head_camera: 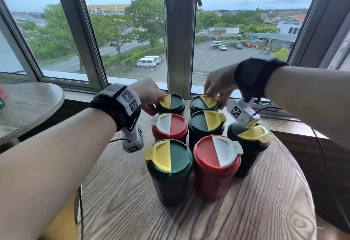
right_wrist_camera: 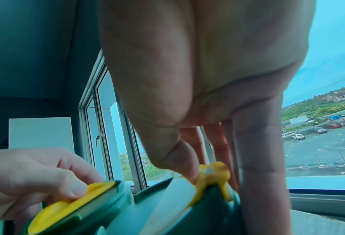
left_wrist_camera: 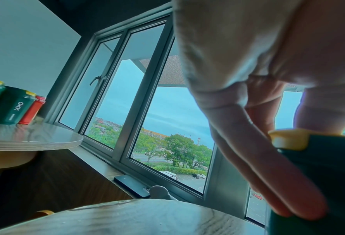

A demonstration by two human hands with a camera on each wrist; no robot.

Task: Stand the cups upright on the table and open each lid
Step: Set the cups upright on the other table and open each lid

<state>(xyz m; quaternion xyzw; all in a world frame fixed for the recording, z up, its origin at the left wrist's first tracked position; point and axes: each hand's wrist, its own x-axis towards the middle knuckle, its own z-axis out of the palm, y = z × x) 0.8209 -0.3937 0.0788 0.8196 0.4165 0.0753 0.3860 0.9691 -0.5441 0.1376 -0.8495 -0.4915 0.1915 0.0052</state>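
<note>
Several lidded cups stand upright close together on the round wooden table (head_camera: 189, 220). The lids are all down. My left hand (head_camera: 154, 98) pinches the yellow flap (head_camera: 166, 100) of the back-left green cup (head_camera: 175, 105); in the left wrist view one finger lies down the side of this green cup (left_wrist_camera: 318, 167). My right hand (head_camera: 217, 98) pinches the yellow flap (head_camera: 209, 100) of the back-right green cup (head_camera: 198, 105), with the thumb on the flap's tab (right_wrist_camera: 212, 173). In front of these stand a red cup (head_camera: 169, 126), two green cups (head_camera: 206, 124) (head_camera: 250, 139), a front green cup (head_camera: 169, 160) and a front red cup (head_camera: 216, 158).
A window (head_camera: 176, 31) and its sill run just behind the cups. A second round table (head_camera: 28, 107) stands to the left and holds more green and red cups (left_wrist_camera: 14, 108). A flat dark object (left_wrist_camera: 133, 184) lies on the sill.
</note>
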